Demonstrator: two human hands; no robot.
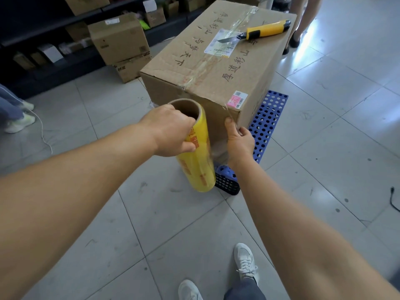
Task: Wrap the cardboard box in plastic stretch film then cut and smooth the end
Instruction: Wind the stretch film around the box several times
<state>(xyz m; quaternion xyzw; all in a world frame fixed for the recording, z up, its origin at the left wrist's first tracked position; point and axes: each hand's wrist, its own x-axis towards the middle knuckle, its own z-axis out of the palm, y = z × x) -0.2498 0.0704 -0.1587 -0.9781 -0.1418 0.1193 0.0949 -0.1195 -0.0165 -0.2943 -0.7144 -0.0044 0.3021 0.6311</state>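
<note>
Cardboard box (218, 68) rested on blue perforated platform (268, 122), unwrapped except near end. Film (218, 146) pinned at near corner by right hand (239, 141), thumb pressed flat. Yellow roll (194, 156) gripped upright by left hand (173, 131), fingers hooked into core. Probable risks: film slipping free if thumb pressure eased; utility knife (257, 32), blade exposed on top, dislodged during wrapping.

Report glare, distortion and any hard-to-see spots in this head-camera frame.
Head view: wide-angle bending stretches both forearms and splays the tile lines; bright glare washes the floor at upper right; the shelves at upper left sink into shadow; the clear film between the roll and the right hand is barely visible.
</note>
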